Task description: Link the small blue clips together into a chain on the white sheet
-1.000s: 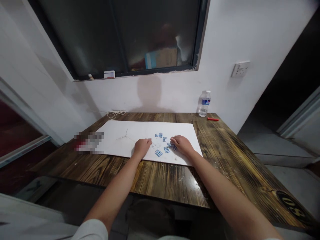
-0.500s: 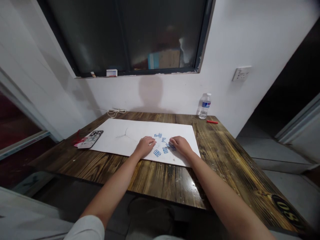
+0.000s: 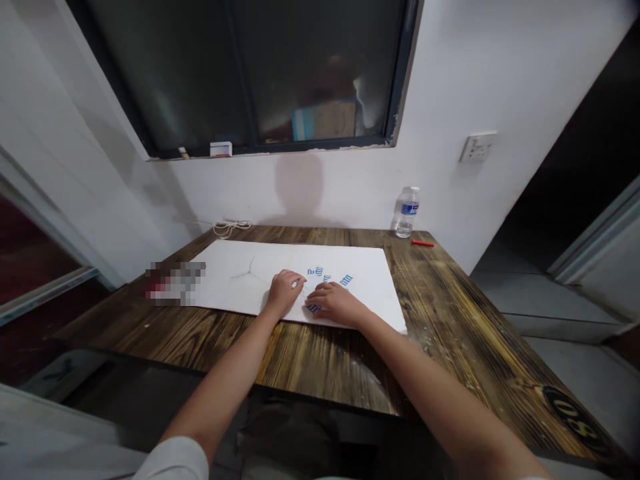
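On the white board lie several small blue ladder-shaped pieces. One blue piece rests right of the group, and another blue piece lies farther back. My left hand is at the board's near side, its thumb and fingers pinched around a small bluish bit that shows only in part. Close beside it, my right hand reaches leftward with its fingers apart over a blue piece at the near edge. That piece shows under the fingertips, and the palm hides others.
The dark wooden table holds a water bottle and a red pen-like stick at the back right. A coiled white cable lies at the back left. A pixelated patch covers something on the board's left end.
My right hand has moved left and nearer, from the right-hand pieces to the near one. A blue piece it covered now shows. My left hand has shifted slightly left.
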